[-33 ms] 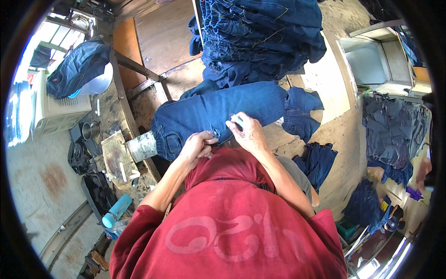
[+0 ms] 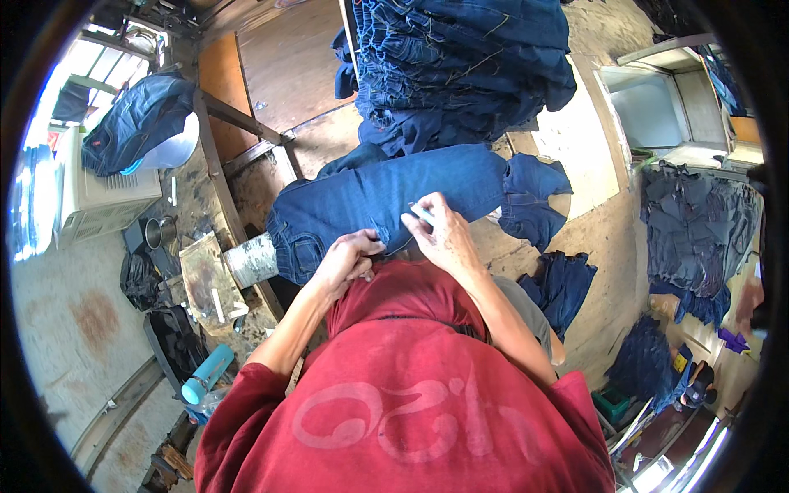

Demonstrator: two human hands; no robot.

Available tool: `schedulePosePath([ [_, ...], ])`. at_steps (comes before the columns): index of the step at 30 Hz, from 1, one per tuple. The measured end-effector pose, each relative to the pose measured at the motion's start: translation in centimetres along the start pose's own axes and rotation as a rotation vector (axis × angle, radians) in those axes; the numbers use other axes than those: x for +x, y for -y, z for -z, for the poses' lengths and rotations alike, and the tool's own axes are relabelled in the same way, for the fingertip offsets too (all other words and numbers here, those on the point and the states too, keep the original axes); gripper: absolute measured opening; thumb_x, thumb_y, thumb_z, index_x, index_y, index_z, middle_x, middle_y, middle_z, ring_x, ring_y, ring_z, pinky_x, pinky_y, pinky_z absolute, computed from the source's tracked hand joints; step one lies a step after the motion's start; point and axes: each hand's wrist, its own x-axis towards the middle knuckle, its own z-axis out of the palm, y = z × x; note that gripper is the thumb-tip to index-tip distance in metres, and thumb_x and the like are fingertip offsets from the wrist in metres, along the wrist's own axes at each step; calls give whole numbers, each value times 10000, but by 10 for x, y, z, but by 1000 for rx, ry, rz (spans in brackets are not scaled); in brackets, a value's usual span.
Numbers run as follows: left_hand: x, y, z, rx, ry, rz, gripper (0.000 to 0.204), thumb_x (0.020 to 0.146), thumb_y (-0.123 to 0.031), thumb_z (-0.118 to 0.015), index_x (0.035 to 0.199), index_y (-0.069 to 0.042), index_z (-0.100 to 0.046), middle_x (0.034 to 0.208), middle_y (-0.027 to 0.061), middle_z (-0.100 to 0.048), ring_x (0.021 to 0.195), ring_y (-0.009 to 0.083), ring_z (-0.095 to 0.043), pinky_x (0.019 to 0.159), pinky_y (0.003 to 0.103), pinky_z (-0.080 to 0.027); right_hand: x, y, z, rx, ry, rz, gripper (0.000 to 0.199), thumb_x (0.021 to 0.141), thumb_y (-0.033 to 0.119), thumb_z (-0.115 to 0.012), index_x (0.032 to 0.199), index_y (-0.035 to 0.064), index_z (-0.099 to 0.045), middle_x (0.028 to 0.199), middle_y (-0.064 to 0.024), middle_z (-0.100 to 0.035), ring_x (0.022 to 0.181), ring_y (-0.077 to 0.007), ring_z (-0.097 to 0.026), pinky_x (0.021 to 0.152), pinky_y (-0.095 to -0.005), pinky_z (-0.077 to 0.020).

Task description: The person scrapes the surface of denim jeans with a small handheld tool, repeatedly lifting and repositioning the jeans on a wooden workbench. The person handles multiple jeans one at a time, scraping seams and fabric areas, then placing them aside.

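A blue pair of jeans [image 2: 394, 187] lies stretched lengthwise in front of me, its waist end at the left over a pale, wrapped cylinder [image 2: 251, 260]. My left hand [image 2: 352, 256] is closed on the near edge of the denim, beside a small frayed spot [image 2: 381, 233]. Just right of that spot, my right hand [image 2: 440, 233] pinches a short pale stick [image 2: 422, 214] over the fabric. The stick's kind is too small to make out. Part of the near edge is hidden behind my hands.
A tall pile of dark blue jeans [image 2: 460, 74] stands beyond. More denim [image 2: 560, 283] lies at the right, with grey garments [image 2: 699, 226] farther out. A workbench at the left carries a metal cup [image 2: 159, 232]; a turquoise bottle [image 2: 207, 374] sits nearer me.
My right hand has shifted very slightly, with the stick still between its fingers. My left hand stays at the same edge of the jeans.
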Motion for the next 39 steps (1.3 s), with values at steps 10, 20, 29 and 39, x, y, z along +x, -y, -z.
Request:
schedulePosePath([
  [10,-8,-18,28,215,251,-8,1069,833,141,-540,1778,-115,-110,1603,369,-490,662,116,-650,683,289,-609,-15,44,16,-341,66,120,184,1056,292,-676,987,121,-675,776,-160,-736,703,-418,-737,607,-543,-573],
  [20,-9,-14,28,121,228,12,1123,786,151,-526,1781,-144,-100,1486,255,-595,524,43,-442,688,342,-660,0,39,26,-322,-4,25,202,1018,293,-748,964,99,-764,863,-143,-784,752,-375,-762,661,-466,-592],
  [29,-19,-33,26,352,91,-141,844,869,59,-547,1685,-111,-414,1393,251,-685,607,115,-601,717,337,-642,14,-34,27,-349,-146,-2,304,1093,375,-627,963,124,-739,865,-169,-772,761,-398,-773,665,-529,-601],
  [39,43,-66,200,86,-497,-234,561,1057,-372,-740,1285,140,-720,1268,215,-773,1145,258,-746,1032,367,-553,10,-222,65,946,-392,-1123,570,1055,560,-680,1390,100,-650,1198,-83,-769,1014,-295,-771,930,-532,-623],
])
